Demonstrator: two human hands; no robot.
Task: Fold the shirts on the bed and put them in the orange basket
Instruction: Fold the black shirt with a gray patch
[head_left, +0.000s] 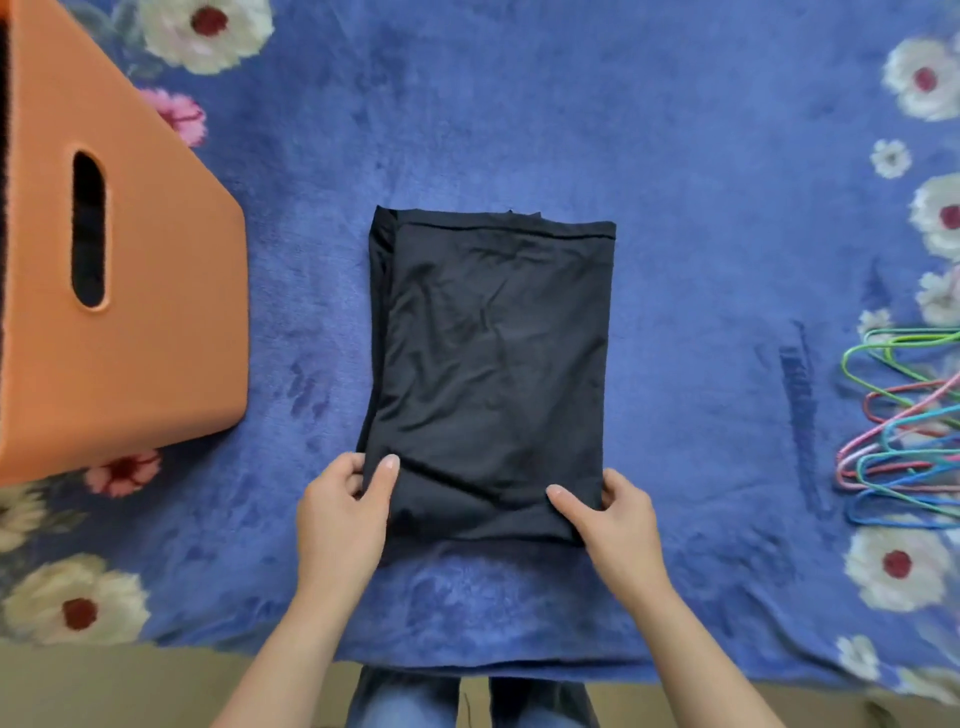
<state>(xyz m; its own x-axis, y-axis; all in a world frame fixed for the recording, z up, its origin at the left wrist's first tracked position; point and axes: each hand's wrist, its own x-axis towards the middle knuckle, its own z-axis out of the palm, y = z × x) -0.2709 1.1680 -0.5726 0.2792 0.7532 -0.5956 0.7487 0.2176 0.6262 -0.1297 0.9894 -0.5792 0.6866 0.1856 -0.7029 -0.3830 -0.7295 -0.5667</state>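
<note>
While black shirt is lying folded | left hand pinching its 7 o'clock corner, right hand its 5 o'clock | orange basket sitting 9 o'clock.

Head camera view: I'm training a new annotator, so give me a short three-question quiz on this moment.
1. True or false: the left hand and the right hand each pinch a near corner of the folded black shirt.
2. The orange basket stands: A) to the left of the shirt, apart from it; B) to the right of the shirt; C) on top of the shirt.
3. What lies at the right edge of the flowered blanket?

Key: 1 true; 2 A; 3 coloured hangers.
</note>
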